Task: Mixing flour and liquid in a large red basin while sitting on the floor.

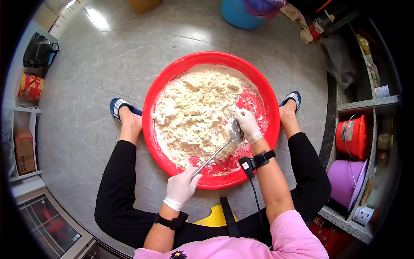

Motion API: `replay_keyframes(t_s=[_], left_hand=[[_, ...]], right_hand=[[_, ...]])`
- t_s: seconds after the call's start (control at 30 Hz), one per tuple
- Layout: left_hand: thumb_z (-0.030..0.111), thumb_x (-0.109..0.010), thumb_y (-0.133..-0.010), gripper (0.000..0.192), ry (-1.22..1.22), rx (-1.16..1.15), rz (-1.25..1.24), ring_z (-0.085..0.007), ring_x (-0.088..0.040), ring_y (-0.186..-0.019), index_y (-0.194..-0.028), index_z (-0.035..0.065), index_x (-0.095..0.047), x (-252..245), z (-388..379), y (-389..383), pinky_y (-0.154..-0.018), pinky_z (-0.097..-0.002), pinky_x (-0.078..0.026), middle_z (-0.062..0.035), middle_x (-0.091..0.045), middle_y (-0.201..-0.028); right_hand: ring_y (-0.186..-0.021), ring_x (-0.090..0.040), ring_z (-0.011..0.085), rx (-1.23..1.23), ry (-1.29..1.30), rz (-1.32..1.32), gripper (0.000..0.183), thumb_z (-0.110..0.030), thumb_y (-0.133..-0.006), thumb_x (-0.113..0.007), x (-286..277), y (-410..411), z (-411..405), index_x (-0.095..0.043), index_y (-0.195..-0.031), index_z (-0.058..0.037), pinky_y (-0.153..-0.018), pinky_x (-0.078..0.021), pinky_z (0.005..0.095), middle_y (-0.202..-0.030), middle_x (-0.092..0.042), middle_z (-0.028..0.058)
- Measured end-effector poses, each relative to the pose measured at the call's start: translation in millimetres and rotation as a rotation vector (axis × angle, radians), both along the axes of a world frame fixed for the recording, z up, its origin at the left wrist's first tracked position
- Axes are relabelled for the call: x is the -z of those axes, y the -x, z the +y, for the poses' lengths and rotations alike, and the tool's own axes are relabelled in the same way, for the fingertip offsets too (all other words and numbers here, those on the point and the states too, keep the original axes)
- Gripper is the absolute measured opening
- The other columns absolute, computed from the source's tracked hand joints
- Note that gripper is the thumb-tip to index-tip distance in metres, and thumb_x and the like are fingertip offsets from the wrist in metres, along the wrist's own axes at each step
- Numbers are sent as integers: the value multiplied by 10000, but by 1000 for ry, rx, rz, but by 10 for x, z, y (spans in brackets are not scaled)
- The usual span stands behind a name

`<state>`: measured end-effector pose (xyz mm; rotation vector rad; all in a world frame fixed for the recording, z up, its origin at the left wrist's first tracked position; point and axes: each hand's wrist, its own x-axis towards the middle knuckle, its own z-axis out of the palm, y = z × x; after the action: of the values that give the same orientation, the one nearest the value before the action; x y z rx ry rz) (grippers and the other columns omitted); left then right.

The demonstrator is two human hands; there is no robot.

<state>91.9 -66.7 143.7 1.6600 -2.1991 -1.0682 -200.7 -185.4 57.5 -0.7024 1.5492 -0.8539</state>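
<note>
A large red plastic basin (212,185) stands on the floor between my feet. Crumbly, floury dough (197,110) fills most of it, and the red bottom shows through at the right and near side. My left hand (182,186), in a white disposable glove, grips the handle of a metal ladle (213,157) at the basin's near rim. The ladle's head is over the right part of the dough. My gloved right hand (247,123) is at that head, its fingers bent against the far edge with dough on them. Whether those fingers grip the metal or only dough cannot be told.
Grey tiles (93,106) surround the basin. A blue bucket (242,14) stands beyond it. Shelves at right hold a red bucket (352,136) and a purple bucket (343,181). A cardboard box (25,152) sits on the left rack. A cable (257,197) hangs from my right wrist strap.
</note>
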Motion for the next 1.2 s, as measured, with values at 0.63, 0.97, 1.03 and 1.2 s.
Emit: replay_keyframes(t_s=[0.63,0.97,1.03,1.2], left_hand=[[341,-604,-938,222,-100,-170,22,-376,-660,-756,-1020,141,-658,-49,-100,95,-650,-471,-522,-153,-680,-810],[321,-604,-947,256,-100,-535,15,-411,-653,-786,-1083,113,-661,193,-93,-91,-661,-493,-503,-200,-672,-807],[316,-602,-951,265,-141,-554,69,-393,-659,-759,-1091,98,-657,185,-113,-74,-654,-473,-503,-197,-669,-790],[306,-605,-966,295,-348,-587,284,-223,-623,-612,-1060,32,-659,46,-73,-12,-601,-366,-484,-120,-636,-688]], right_hand=[[-792,-651,151,183,173,469,275,-251,-963,-568,1167,204,319,-706,-985,-14,-713,-516,333,-871,-705,70],[-1299,-414,384,-376,-107,957,666,-388,-821,-729,561,-911,652,-497,-1387,-126,-1056,-386,489,-1431,-440,120],[-1209,-504,365,-496,135,1127,616,-376,-740,-797,408,-1168,749,-600,-1278,-150,-1039,-408,454,-1324,-533,129],[-1116,-610,310,-286,110,777,422,-310,-871,-664,400,-661,554,-651,-1228,-84,-954,-487,391,-1292,-598,174]])
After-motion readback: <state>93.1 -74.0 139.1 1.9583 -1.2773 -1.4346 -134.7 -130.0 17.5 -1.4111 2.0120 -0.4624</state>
